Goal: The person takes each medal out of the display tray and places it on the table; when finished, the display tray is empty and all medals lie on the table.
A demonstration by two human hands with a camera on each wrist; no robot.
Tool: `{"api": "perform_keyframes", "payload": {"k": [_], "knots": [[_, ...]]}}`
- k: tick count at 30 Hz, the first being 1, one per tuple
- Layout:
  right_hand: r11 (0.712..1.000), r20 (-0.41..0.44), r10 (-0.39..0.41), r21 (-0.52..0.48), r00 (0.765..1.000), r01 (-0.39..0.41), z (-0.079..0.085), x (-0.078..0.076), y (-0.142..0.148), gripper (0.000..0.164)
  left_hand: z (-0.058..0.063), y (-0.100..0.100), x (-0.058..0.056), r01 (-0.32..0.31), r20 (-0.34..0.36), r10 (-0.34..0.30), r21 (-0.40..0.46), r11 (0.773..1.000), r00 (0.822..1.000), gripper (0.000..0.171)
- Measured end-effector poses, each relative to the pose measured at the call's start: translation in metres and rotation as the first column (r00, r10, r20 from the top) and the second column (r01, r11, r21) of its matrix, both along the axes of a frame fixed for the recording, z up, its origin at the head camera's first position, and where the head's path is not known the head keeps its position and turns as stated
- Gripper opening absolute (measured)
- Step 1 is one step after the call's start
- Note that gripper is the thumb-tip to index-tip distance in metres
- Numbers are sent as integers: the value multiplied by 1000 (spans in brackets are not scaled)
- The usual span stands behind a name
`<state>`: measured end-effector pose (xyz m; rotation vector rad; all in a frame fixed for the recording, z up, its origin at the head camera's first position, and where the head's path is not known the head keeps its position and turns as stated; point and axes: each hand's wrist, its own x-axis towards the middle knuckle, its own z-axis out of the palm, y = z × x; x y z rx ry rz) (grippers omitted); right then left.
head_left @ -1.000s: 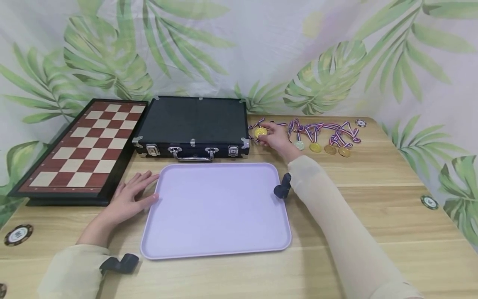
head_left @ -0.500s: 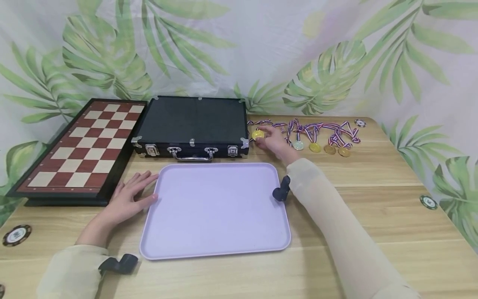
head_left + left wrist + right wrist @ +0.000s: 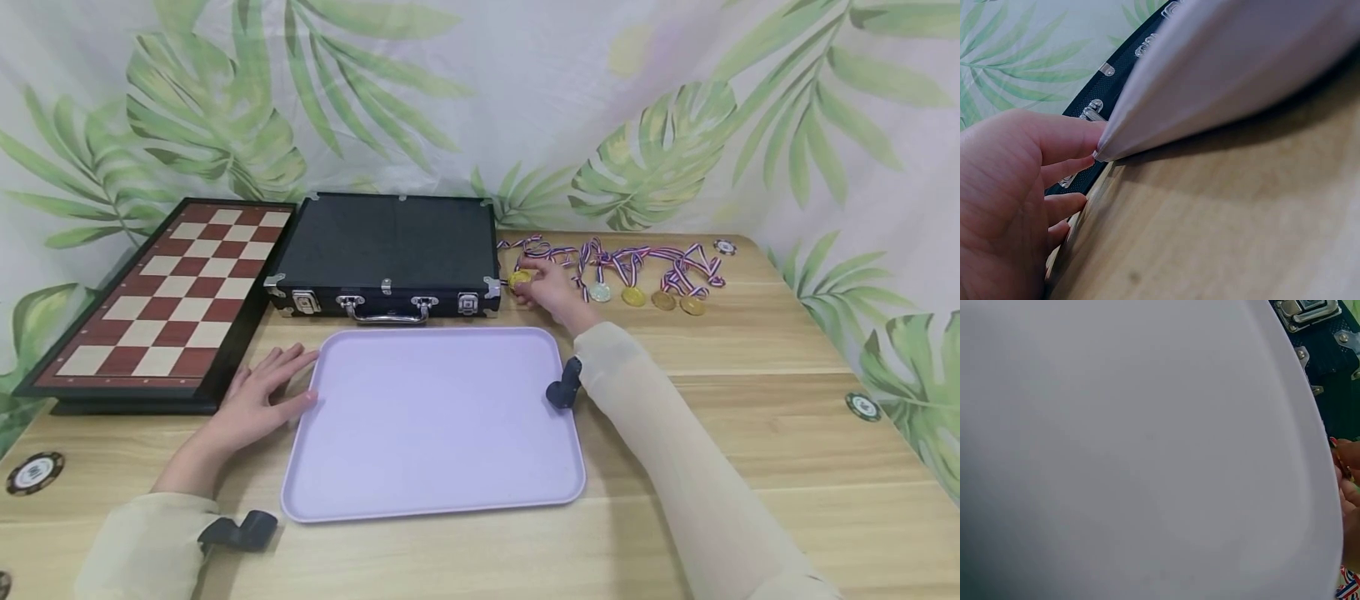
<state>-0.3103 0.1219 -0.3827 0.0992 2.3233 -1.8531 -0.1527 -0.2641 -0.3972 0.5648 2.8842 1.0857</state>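
Observation:
My right hand [image 3: 553,292] pinches a gold medal [image 3: 519,277] just off the right front corner of the black case [image 3: 397,242]. The medal's striped ribbon [image 3: 536,248] trails behind it on the table. In the right wrist view the tray hides most of that hand, leaving a few fingers [image 3: 1349,481] and the medal's thin edge at the right border. My left hand [image 3: 258,402] rests beside the lilac tray [image 3: 435,508], its fingers loosely extended and the fingertips at the tray's left rim. The left wrist view has these fingers [image 3: 1072,140] right against the tray's edge.
A chessboard box [image 3: 168,308] lies to the left of the case. Right of my right hand are a silver medal [image 3: 600,292], a gold medal [image 3: 633,296] and bronze-coloured medals [image 3: 692,306] with tangled ribbons. Poker chips [image 3: 862,407] lie near the table edges.
My right hand has brought the gold medal slightly down and toward the case, and tilted it flatter. The left hand and the tray have stayed in place.

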Motion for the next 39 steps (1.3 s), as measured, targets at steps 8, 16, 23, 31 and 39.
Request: {"api": "perform_keyframes", "payload": {"k": [8, 16, 23, 31, 39], "knots": [[994, 23, -4, 109, 1000, 2, 0, 4, 1, 47, 3, 1, -1, 6, -9, -6, -2, 1000, 1000, 57], [971, -5, 0, 238, 1000, 1, 3, 7, 0, 46, 4, 0, -2, 10, -15, -10, -2, 1000, 1000, 57], [958, 12, -32, 284, 999, 28, 5, 11, 1, 46, 3, 0, -3, 15, -8, -15, 3, 1000, 1000, 57], [958, 24, -4, 287, 1000, -3, 7, 19, -1, 48, 4, -1, 0, -1, -5, 1, 4, 1000, 1000, 57], [863, -109, 54, 505, 993, 9, -1, 15, -3, 52, 1, -1, 0, 8, -1, -8, -1, 1000, 1000, 57]]}}
